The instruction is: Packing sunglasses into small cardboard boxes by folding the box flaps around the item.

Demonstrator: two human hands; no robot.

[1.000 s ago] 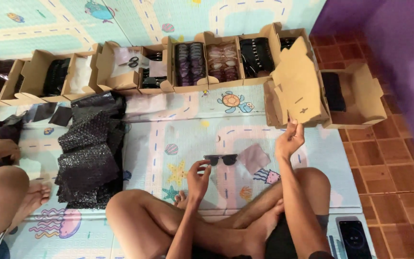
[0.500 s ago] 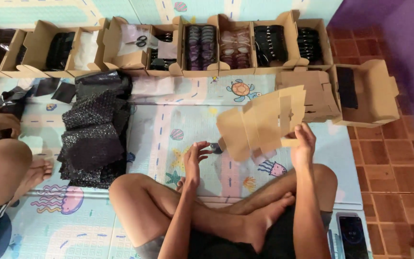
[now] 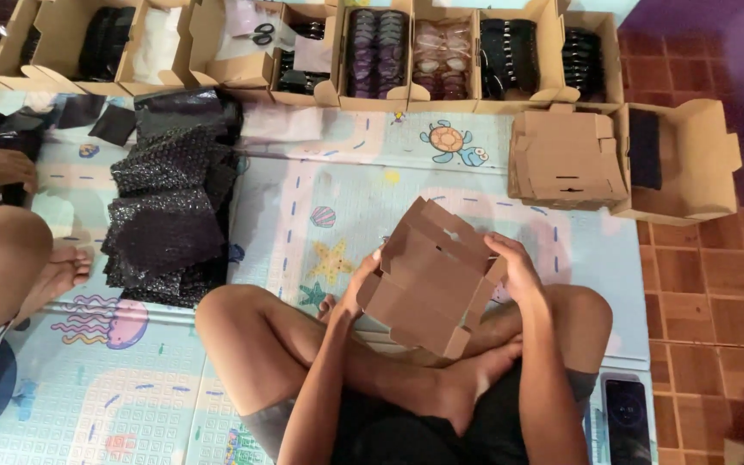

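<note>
— Spread over the floor is a patterned play mat (image 3: 337,198), bordered by a row of open boxes (image 3: 406,52) filled with sunglasses. Where is the flat cardboard box blank (image 3: 428,275) held?

— Above the crossed legs, between both hands. Its left edge is gripped by the left hand (image 3: 356,288), its right edge by the right hand (image 3: 517,271). A stack of blanks (image 3: 566,159) is seen beyond.

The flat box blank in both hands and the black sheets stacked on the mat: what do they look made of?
Box blank, held by left hand and right hand: brown cardboard, matte, with die-cut flaps and creases. Black sheets: probably plastic bubble wrap, glossy, with a dimpled surface.
</note>
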